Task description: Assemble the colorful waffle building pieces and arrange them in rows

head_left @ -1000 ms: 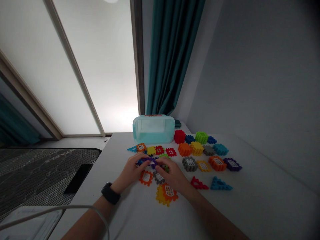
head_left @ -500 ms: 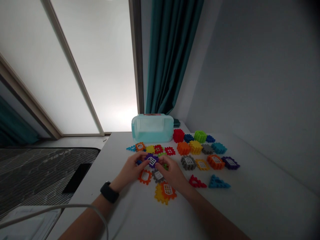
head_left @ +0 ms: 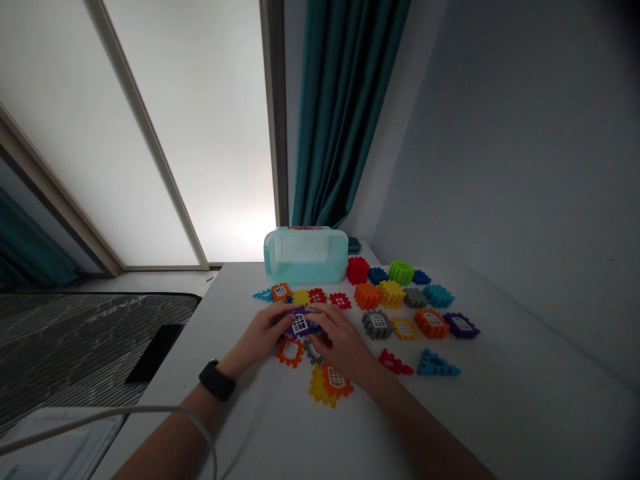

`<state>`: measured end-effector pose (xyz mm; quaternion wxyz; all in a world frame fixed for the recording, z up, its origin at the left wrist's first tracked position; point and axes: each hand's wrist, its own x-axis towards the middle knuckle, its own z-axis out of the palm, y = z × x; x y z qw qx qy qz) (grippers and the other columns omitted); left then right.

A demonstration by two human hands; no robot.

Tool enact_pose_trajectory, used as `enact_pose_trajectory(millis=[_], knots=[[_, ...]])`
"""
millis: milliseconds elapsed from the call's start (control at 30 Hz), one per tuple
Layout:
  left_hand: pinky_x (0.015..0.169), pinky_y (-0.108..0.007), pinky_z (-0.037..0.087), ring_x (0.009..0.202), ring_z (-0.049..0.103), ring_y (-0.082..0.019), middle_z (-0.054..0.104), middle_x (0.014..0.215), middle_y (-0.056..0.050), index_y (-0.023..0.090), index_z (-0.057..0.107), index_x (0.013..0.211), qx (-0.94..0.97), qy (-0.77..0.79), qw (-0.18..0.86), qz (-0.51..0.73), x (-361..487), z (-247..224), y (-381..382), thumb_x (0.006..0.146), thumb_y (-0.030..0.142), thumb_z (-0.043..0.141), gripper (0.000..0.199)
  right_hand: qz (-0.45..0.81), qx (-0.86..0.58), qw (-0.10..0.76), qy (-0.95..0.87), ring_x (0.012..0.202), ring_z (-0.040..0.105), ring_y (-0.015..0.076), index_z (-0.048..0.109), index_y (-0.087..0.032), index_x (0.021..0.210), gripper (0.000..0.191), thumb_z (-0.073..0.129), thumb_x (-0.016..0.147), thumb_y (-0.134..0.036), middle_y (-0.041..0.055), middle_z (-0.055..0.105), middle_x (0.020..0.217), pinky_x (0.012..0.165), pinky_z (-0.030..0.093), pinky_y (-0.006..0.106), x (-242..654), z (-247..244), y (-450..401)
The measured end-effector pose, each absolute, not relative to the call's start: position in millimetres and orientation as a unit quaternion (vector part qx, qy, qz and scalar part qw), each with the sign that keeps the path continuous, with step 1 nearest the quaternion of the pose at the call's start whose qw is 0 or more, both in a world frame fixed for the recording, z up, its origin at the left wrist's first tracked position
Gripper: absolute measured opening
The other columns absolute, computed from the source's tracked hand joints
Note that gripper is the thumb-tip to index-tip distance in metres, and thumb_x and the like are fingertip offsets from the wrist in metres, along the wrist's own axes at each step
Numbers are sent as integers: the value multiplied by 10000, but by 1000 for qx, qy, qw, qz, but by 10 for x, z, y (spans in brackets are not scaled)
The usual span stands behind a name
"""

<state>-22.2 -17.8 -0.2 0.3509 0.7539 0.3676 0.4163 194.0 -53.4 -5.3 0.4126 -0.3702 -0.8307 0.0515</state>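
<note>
A purple tile with a white window (head_left: 299,324) is between my two hands, above the loose pieces. My left hand (head_left: 261,335) pinches its left side. My right hand (head_left: 341,339) has its fingers bent over the tile's right edge. Just below lie an orange tile with a white centre (head_left: 290,352) and a grey tile (head_left: 313,352), which my right hand partly covers. Nearer the front, an orange window tile (head_left: 336,379) overlaps a yellow gear-edged piece (head_left: 320,387). Pieces beneath my hands are mostly hidden.
A translucent teal box (head_left: 306,257) stands at the back of the white table (head_left: 280,427). Stacks of coloured pieces, such as a grey one (head_left: 377,325), are to the right. A red triangle (head_left: 395,363) and blue triangle (head_left: 437,364) lie nearer. A pale cable (head_left: 150,409) crosses the lower left.
The purple tile has shifted slightly left and tilted. My right hand has moved its fingers up and left over the tile, covering more of it and the pieces nearby.
</note>
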Motion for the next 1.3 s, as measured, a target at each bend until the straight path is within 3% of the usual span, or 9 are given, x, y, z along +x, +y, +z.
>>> enact_pose_trajectory(millis=[467, 633, 733, 933, 1300], knots=[[871, -382, 563, 959, 684, -223, 735, 1111, -89, 207, 691, 1210, 772, 367, 334, 398, -213, -16, -192, 957, 356, 570, 318, 36, -364, 406, -838, 1124, 628, 257, 614, -257, 1168, 336, 600, 859, -123, 86, 674, 1207, 996, 522, 491, 1939, -33, -541], [870, -386, 559, 974, 661, -224, 675, 1187, -104, 228, 524, 1383, 801, 367, 266, 391, -201, -62, -247, 868, 333, 699, 554, 16, -388, 426, -817, 1113, 629, 276, 625, -248, 1115, 314, 594, 832, -115, 99, 669, 1198, 981, 524, 507, 1958, -31, -519], [898, -413, 545, 1006, 644, -242, 655, 1168, -100, 228, 484, 1385, 817, 371, 204, 392, -197, -68, -261, 809, 326, 760, 646, 13, -402, 434, -806, 1130, 620, 281, 615, -248, 1098, 294, 590, 834, -120, 103, 659, 1204, 994, 519, 512, 1971, -33, -509], [926, -443, 532, 1052, 621, -270, 630, 1126, -96, 225, 562, 1248, 832, 373, 137, 387, -210, -67, -230, 839, 337, 735, 458, 23, -402, 445, -800, 1145, 612, 275, 602, -245, 1089, 266, 583, 848, -134, 105, 647, 1204, 998, 522, 504, 1965, -47, -510], [1003, -449, 514, 1155, 573, -276, 547, 1227, -115, 229, 575, 1257, 838, 341, 100, 413, -235, -80, -198, 851, 311, 729, 443, 21, -391, 432, -812, 1288, 548, 270, 601, -240, 1145, 263, 552, 900, -157, 117, 590, 1361, 1071, 480, 513, 1969, -75, -517]])
